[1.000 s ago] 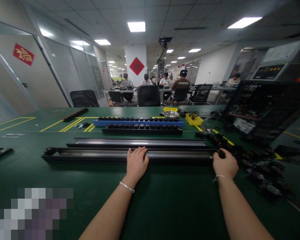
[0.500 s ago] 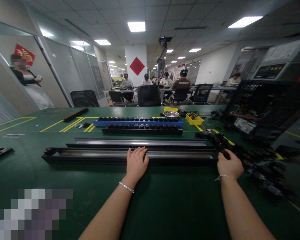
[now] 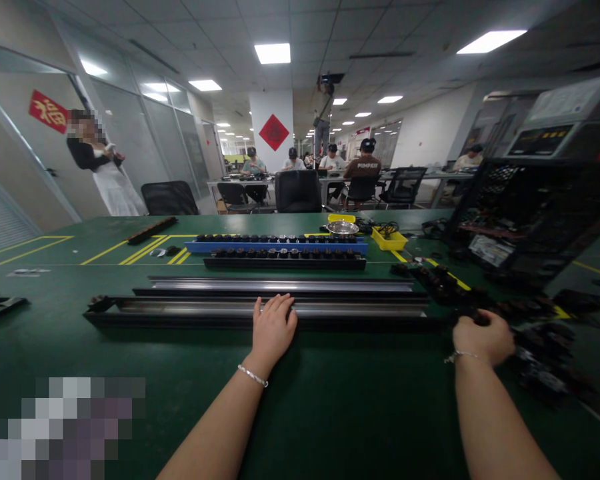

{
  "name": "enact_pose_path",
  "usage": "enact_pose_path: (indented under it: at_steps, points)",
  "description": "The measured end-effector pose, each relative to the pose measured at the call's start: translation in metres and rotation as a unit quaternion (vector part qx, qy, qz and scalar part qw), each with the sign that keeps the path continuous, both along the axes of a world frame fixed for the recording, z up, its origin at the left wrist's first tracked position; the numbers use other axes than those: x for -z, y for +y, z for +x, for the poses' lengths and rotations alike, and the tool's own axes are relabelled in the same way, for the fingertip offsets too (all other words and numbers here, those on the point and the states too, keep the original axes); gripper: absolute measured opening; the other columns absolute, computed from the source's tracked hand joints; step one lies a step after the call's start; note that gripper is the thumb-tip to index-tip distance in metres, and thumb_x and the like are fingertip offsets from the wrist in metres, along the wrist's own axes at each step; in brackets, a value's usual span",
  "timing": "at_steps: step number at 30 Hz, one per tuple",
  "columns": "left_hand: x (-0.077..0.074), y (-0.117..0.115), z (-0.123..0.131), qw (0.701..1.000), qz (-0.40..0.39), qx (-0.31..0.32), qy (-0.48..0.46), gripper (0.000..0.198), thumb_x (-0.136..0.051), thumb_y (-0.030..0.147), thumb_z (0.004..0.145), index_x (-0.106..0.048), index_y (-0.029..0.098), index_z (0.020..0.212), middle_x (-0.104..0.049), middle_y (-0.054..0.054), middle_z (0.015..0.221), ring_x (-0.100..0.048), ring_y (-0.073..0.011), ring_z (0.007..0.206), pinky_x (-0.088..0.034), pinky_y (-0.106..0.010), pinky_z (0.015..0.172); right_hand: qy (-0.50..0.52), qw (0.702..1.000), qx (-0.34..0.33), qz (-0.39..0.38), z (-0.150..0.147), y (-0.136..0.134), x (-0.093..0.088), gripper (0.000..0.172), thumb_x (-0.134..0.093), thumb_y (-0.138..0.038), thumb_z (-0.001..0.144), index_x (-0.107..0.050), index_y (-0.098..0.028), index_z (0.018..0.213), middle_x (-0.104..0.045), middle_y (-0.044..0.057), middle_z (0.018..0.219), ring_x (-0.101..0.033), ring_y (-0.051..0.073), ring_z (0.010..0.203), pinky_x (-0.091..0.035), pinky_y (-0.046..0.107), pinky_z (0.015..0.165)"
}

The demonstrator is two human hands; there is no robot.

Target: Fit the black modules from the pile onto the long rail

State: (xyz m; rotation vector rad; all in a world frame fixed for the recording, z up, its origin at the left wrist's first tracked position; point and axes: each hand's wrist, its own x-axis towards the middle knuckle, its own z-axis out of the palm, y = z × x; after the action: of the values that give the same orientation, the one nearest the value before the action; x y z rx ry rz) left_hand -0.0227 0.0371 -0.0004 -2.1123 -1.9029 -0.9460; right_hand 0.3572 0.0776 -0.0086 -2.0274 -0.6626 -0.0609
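My left hand [image 3: 275, 327] lies over the middle of the nearer long black rail [image 3: 180, 320], its fingers bent across the shiny channel and gripping it. A small black part [image 3: 100, 303] sits at that rail's left end. Beyond it, parallel, lies a second long black rail [image 3: 220, 285]. My right hand [image 3: 485, 337] is closed around a small black part [image 3: 473, 315], just past the rail's right end; the part is mostly hidden by the fingers. Loose black parts [image 3: 540, 367] are heaped beside this hand.
Farther back stand a blue strip [image 3: 275, 247] and a black strip [image 3: 285, 264], both carrying several black parts. A yellow tray [image 3: 389, 239] and a metal bowl [image 3: 343, 229] are behind. An open black equipment case [image 3: 520, 220] stands right. Several people sit beyond; one person [image 3: 105, 163] stands left.
My right hand has moved right, away from the rail's end, with the black part in its fingers. My left hand stays put. The standing person has shifted right.
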Motion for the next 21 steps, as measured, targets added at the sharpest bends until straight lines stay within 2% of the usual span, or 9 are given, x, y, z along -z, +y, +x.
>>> enact_pose_path:
  at_steps: [4,6,8,10,12,16,19,21]
  points:
    - [-0.005,0.003,-0.003,0.999,-0.04,0.007,0.001,0.031,-0.042,0.03,0.086,-0.06,0.027,0.111,-0.06,-0.002,0.123,-0.05,-0.0209,0.119,-0.022,-0.052,0.109,0.068,0.995,0.036,-0.062,-0.007,-0.006,-0.005,0.044,-0.051,-0.019,0.063,-0.064,-0.017,0.105,-0.053,0.022,0.118,-0.046,0.04,0.11,-0.039,0.051,0.082]
    - [-0.009,0.006,-0.013,0.998,-0.062,0.015,0.006,0.032,-0.044,0.03,0.084,-0.059,0.025,0.112,-0.059,-0.003,0.125,-0.05,-0.0212,0.119,-0.028,-0.05,0.107,0.055,0.996,0.045,-0.05,-0.012,-0.008,-0.005,0.044,-0.05,-0.018,0.063,-0.064,-0.016,0.105,-0.048,0.023,0.124,-0.043,0.041,0.113,-0.038,0.053,0.084]
    - [-0.013,0.009,-0.029,0.998,-0.061,0.023,0.025,0.034,-0.044,0.03,0.083,-0.059,0.022,0.113,-0.059,-0.006,0.125,-0.051,-0.0209,0.118,-0.035,-0.044,0.104,-0.001,0.999,0.046,-0.011,-0.017,-0.006,-0.003,0.045,-0.049,-0.017,0.063,-0.063,-0.014,0.106,-0.047,0.023,0.125,-0.041,0.04,0.116,-0.035,0.053,0.089]
    - [-0.017,0.011,-0.053,0.997,-0.045,0.023,0.057,0.037,-0.044,0.031,0.083,-0.058,0.018,0.114,-0.059,-0.008,0.124,-0.049,-0.021,0.119,-0.036,-0.039,0.104,-0.089,0.996,0.004,0.028,-0.025,-0.003,-0.002,0.045,-0.046,-0.017,0.065,-0.061,-0.012,0.108,-0.052,0.021,0.12,-0.042,0.035,0.116,-0.032,0.049,0.094]
    - [-0.021,0.012,-0.083,0.995,-0.023,0.004,0.096,0.038,-0.043,0.032,0.083,-0.057,0.015,0.115,-0.056,-0.011,0.127,-0.047,-0.0225,0.121,-0.034,-0.038,0.105,-0.182,0.978,-0.089,0.049,-0.035,0.002,-0.001,0.045,-0.042,-0.017,0.069,-0.06,-0.011,0.11,-0.056,0.018,0.115,-0.046,0.03,0.113,-0.033,0.044,0.095]
    - [-0.033,0.011,-0.155,0.981,0.017,-0.099,0.164,0.044,-0.041,0.035,0.083,-0.054,0.01,0.116,-0.048,-0.016,0.134,-0.038,-0.0284,0.128,-0.03,-0.043,0.105,-0.282,0.927,-0.246,0.014,-0.06,0.008,0.002,0.041,-0.037,-0.025,0.079,-0.061,-0.014,0.111,-0.057,0.013,0.121,-0.047,0.024,0.115,-0.033,0.04,0.098]
    - [-0.046,0.008,-0.216,0.961,0.011,-0.209,0.178,0.053,-0.041,0.039,0.082,-0.047,0.007,0.122,-0.037,-0.02,0.141,-0.031,-0.0324,0.131,-0.029,-0.049,0.103,-0.302,0.906,-0.292,-0.056,-0.073,0.006,0.004,0.04,-0.033,-0.03,0.084,-0.063,-0.022,0.109,-0.058,0.007,0.123,-0.045,0.023,0.118,-0.024,0.047,0.103]
    - [-0.051,0.004,-0.256,0.943,-0.017,-0.299,0.144,0.059,-0.041,0.042,0.08,-0.042,0.006,0.127,-0.031,-0.022,0.144,-0.03,-0.0341,0.131,-0.029,-0.05,0.101,-0.299,0.902,-0.3,-0.081,-0.075,0.005,0.004,0.04,-0.032,-0.031,0.085,-0.063,-0.026,0.108,-0.06,0.004,0.121,-0.045,0.022,0.117,-0.021,0.049,0.103]
